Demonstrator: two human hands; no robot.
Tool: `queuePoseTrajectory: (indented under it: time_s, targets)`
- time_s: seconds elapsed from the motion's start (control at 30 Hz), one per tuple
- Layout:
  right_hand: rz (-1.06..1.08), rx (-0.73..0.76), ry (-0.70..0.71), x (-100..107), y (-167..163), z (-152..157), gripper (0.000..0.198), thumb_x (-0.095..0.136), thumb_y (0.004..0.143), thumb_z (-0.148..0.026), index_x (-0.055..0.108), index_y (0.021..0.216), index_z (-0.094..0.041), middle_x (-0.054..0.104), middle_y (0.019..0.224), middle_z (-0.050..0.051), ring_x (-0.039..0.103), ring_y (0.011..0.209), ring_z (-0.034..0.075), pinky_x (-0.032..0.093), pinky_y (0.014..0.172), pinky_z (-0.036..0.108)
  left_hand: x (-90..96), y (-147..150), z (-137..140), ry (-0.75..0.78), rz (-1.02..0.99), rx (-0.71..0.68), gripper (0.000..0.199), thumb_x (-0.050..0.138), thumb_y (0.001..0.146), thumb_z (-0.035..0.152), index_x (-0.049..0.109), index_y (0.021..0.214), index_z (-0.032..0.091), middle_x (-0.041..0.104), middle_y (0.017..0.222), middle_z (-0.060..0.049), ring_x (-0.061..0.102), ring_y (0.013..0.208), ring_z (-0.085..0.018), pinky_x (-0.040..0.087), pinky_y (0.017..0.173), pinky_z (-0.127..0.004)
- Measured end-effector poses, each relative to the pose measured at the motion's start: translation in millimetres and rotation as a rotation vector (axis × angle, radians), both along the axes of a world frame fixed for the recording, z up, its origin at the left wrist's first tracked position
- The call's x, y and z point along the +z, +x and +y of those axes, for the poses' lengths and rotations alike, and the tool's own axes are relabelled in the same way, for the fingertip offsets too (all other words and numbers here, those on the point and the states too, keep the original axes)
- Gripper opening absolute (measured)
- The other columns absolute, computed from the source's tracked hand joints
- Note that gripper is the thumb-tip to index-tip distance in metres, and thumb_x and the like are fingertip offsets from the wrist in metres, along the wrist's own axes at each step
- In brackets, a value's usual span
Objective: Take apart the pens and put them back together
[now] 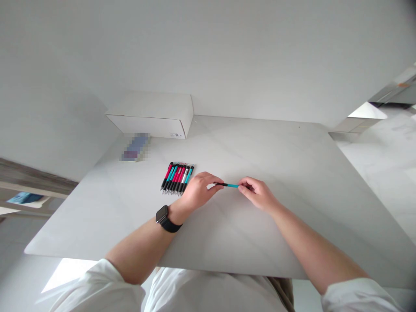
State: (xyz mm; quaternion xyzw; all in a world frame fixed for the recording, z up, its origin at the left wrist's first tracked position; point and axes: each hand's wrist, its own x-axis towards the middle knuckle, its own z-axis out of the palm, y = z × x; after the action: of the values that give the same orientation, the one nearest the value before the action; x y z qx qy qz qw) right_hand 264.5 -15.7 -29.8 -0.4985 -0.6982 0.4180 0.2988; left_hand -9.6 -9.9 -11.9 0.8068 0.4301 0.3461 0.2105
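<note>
A teal and black pen [232, 185] lies level between my two hands, over the middle of the table. My left hand [200, 188] pinches its black end between thumb and fingers. At the other end, my right hand [258, 194] grips the pen the same way, and its fingertips hide that tip. Just left of my left hand, several pens [176, 178] in red, teal and white with black grips lie side by side in a row. My left hand partly covers the row's right edge.
The white table [276, 151] has a pale marbled top and meets the wall at its back. A long white box [152, 123] stands at the back left, with a blurred bluish packet [136, 147] in front of it. A wooden frame [29, 184] is beyond the left edge.
</note>
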Motion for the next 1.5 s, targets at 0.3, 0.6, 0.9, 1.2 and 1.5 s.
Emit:
queuePoseTrajectory:
  time_s: [0.3, 0.6, 0.9, 1.2, 1.5]
  targets:
    - [-0.115, 0.012, 0.055, 4.3, -1.2, -2.2, 0.026, 0.060, 0.098, -0.050, 0.069, 0.096, -0.025, 0.072, 0.084, 0.001, 0.061, 0.068, 0.017, 0.046, 0.063, 0.029, -2.2, 0.1, 1.0, 0.000, -0.006, 0.012, 0.013, 0.073, 0.095, 0.033, 0.079, 0.105, 0.028, 0.079, 0.099, -0.003, 0.071, 0.095, -0.021, 0.056, 0.087, -0.035]
    - [-0.038, -0.020, 0.065, 6.4, -1.6, -3.8, 0.027, 0.064, 0.093, -0.053, 0.068, 0.102, -0.028, 0.073, 0.087, 0.003, 0.064, 0.072, 0.020, 0.049, 0.065, 0.032, 0.3, 0.9, 0.9, 0.009, -0.019, 0.032, 0.012, 0.072, 0.096, 0.033, 0.079, 0.104, 0.028, 0.079, 0.099, -0.003, 0.072, 0.095, -0.022, 0.057, 0.088, -0.036]
    - [0.005, -0.046, 0.017, 1.7, 0.6, -1.9, 0.032, 0.062, 0.095, -0.054, 0.067, 0.110, -0.027, 0.072, 0.090, 0.003, 0.062, 0.070, 0.019, 0.049, 0.065, 0.031, 0.8, 0.5, 1.2, 0.007, -0.018, 0.053, 0.012, 0.072, 0.096, 0.035, 0.078, 0.103, 0.027, 0.079, 0.100, -0.004, 0.073, 0.096, -0.022, 0.058, 0.088, -0.036]
    - [0.081, -0.048, -0.128, -1.4, 3.2, 1.0, 0.036, 0.054, 0.099, -0.060, 0.066, 0.101, -0.026, 0.071, 0.086, 0.002, 0.061, 0.069, 0.018, 0.048, 0.062, 0.029, -1.7, -0.3, 1.7, 0.011, -0.024, 0.076, 0.014, 0.071, 0.096, 0.037, 0.077, 0.104, 0.026, 0.079, 0.102, -0.004, 0.073, 0.097, -0.022, 0.057, 0.088, -0.037]
    - [0.200, -0.073, -0.218, -4.9, 4.9, 2.6, 0.043, 0.054, 0.096, -0.066, 0.063, 0.104, -0.025, 0.070, 0.082, 0.003, 0.060, 0.065, 0.016, 0.047, 0.056, 0.027, -5.1, -1.0, 2.2, 0.049, -0.037, 0.094, 0.013, 0.071, 0.096, 0.034, 0.077, 0.104, 0.026, 0.079, 0.101, -0.005, 0.073, 0.096, -0.023, 0.058, 0.088, -0.037]
